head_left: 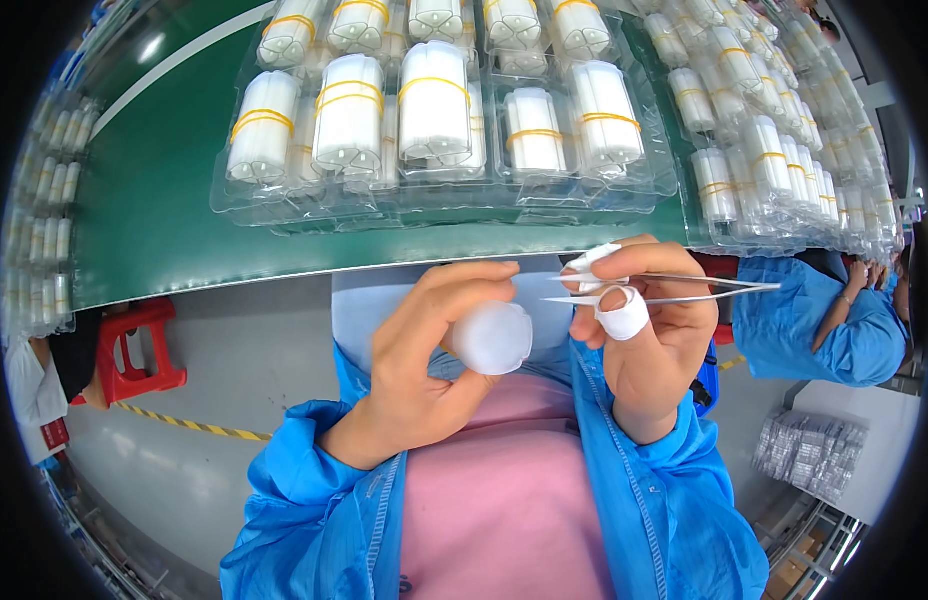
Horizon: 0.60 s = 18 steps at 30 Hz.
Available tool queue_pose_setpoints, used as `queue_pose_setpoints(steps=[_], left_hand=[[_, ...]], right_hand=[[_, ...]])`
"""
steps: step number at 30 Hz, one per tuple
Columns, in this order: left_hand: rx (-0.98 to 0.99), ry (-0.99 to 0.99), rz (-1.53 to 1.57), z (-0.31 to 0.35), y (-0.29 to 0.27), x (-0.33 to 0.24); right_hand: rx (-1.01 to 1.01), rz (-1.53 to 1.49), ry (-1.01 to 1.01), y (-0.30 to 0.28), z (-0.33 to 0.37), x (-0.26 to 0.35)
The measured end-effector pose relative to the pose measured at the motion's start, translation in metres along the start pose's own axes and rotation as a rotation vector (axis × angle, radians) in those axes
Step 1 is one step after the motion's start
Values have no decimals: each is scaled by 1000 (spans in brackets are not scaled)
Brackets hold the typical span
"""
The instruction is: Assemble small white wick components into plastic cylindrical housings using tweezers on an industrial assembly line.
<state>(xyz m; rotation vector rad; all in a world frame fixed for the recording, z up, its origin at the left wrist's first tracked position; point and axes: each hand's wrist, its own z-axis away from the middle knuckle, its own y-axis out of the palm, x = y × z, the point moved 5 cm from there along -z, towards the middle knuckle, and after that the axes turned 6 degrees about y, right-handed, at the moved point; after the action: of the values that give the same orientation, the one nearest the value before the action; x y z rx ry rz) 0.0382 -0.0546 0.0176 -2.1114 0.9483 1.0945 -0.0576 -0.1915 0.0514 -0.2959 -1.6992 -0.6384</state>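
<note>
In front of my chest, my left hand (424,355) is wrapped round a white bundle (492,338), whose rounded end faces up. My right hand (649,320) pinches a pair of metal tweezers (699,290); the pointed tips are apart and aim left, toward the bundle without touching it. White tape covers the right thumb and a fingertip. Beyond my hands stands a clear plastic tray (434,200) with several white bundles (349,115), each held by yellow rubber bands.
The green table (164,220) ends just past my hands. More clear trays of banded bundles (774,160) are stacked at right. At left is a red stool (139,350). A person in a blue smock (819,315) sits at right, near a white surface with clear packages (812,452).
</note>
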Motion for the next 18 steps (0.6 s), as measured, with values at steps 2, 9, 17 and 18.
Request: queue_pose_setpoints(steps=[2, 9, 17, 18], left_hand=[[-11, -30, 92, 4, 4, 2], [19, -133, 147, 0, 8, -4], [-30, -48, -105, 2, 10, -3], [-42, -34, -106, 2, 9, -2]], right_hand=[[-39, -37, 42, 2, 0, -2], [-79, -34, 50, 1, 3, -5], [-33, 245, -174, 13, 12, 4], [-24, 275, -188, 15, 11, 4]])
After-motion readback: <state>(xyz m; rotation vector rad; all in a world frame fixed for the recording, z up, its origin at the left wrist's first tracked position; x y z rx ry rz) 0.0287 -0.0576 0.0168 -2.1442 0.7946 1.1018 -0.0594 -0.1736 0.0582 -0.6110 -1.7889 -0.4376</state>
